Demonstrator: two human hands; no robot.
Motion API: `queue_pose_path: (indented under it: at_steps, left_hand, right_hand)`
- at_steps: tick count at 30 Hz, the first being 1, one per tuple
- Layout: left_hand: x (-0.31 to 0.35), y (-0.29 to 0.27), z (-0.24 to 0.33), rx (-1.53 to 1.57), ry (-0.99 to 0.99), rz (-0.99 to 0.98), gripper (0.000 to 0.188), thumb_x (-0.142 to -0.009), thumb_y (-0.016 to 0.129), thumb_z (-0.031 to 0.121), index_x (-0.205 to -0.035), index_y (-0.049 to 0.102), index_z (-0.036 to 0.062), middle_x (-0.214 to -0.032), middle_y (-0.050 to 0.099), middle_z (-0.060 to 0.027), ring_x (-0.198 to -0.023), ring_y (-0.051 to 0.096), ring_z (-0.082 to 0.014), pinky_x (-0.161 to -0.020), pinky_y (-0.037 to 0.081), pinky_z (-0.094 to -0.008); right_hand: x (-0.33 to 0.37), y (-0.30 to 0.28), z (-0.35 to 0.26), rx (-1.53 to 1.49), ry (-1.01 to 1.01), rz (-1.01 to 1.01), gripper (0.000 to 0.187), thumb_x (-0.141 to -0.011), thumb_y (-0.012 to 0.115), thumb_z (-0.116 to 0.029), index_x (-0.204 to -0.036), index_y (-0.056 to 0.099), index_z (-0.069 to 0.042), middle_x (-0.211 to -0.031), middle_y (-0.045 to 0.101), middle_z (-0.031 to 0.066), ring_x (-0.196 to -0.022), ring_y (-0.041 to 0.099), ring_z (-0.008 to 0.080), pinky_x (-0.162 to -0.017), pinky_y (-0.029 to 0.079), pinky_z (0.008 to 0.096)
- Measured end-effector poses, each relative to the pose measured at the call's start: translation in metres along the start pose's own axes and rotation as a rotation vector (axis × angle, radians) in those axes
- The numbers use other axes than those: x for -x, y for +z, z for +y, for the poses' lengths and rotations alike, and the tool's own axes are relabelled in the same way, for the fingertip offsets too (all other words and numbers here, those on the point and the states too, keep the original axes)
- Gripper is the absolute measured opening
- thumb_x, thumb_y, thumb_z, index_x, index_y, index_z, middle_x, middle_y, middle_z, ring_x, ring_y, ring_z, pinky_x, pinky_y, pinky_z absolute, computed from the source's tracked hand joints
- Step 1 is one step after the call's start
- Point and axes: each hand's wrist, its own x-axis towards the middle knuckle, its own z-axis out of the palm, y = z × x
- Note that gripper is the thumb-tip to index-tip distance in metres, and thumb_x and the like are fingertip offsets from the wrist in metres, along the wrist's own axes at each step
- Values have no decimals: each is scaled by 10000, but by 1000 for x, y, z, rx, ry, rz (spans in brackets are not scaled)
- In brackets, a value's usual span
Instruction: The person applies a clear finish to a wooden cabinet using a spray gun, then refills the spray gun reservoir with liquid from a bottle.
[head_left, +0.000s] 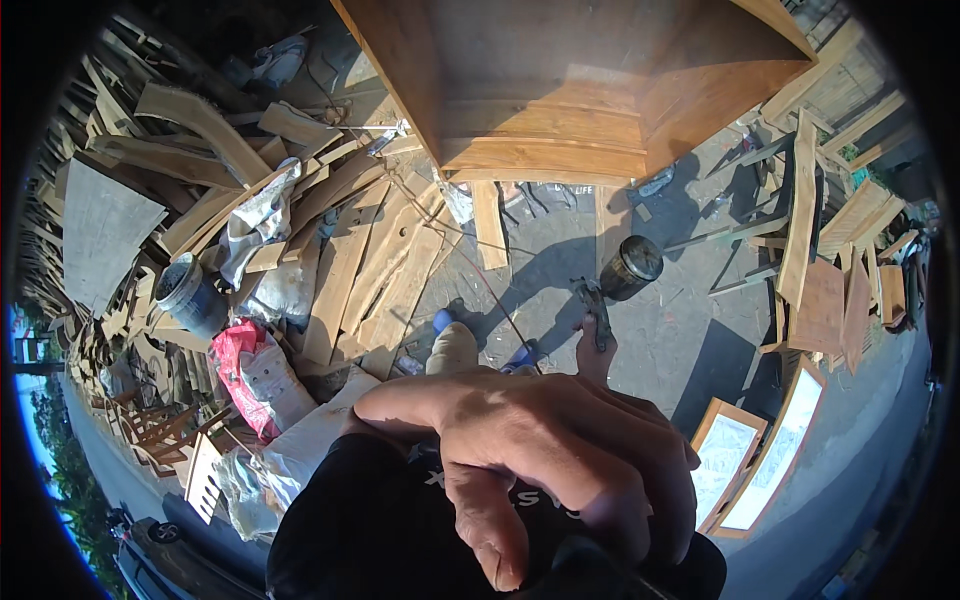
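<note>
Close to the camera, my left hand [545, 440] reaches across from the left in front of my black shirt. Its fingers are bent and its thumb stands apart, with nothing visible in its grip; some fingertips are in shadow. Beyond it, my right hand [594, 358] is lowered, closed around a dark spray gun [592, 308]. Just past the gun, a dark-stained bucket [632, 268] stands on the ground. Farther off is a large brown wooden cabinet [545, 120], its open side showing shelf-like boards.
Loose planks [385, 270] cover the ground at left, beside a stained pail [190, 295] and a red-and-white sack [255, 375]. A thin hose [490, 290] runs toward my feet. Wooden stands and boards [800, 215] are at right, with framed panels [775, 450] nearer.
</note>
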Motion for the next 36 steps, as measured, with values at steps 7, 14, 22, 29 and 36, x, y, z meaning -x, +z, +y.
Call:
queue_pose_path:
  at_steps: [7,14,22,29,36]
  left_hand:
    - [20,22,42,-179,198,68,315,-1043,674,278,-930,716,-13,-1092,709,-223,-983,711,-376,-862,585,-502]
    - [78,-24,102,-467,-266,-3,171,-1049,643,158,-973,748,47,-1072,757,-177,-1011,748,-331,-906,573,-488]
    - [332,-106,-16,-644,-865,114,273,-1017,667,184,-1248,671,37,-1311,703,-124,-1192,670,-256,-1007,521,-382]
    - [442,-164,-7,-691,-1461,-209,354,-1009,692,364,-1157,712,43,-1114,747,-167,-1013,713,-262,-887,548,-393]
    - [642,-239,120,-1086,-1607,-295,467,-960,703,541,-968,744,76,-896,761,-204,-846,742,-424,-735,582,-510]
  right_hand:
    - [11,19,-43,67,-105,-104,248,-1049,676,-233,-1064,753,2,-825,715,8,-700,553,48,-623,451,266]
    - [34,68,-86,-80,-55,-19,253,-1062,667,-238,-1055,747,2,-774,637,-27,-714,527,51,-642,429,272]
    - [60,130,-159,-116,-294,-26,469,-1120,529,-404,-1326,657,-3,-850,693,6,-515,462,9,-477,360,227]
    - [68,140,-230,-285,-264,196,489,-1119,506,-455,-1247,668,-11,-840,705,41,-470,471,36,-436,355,238]
    - [48,68,-209,63,-369,631,503,-1090,575,-479,-967,725,-16,-679,598,10,-515,458,67,-524,374,274]
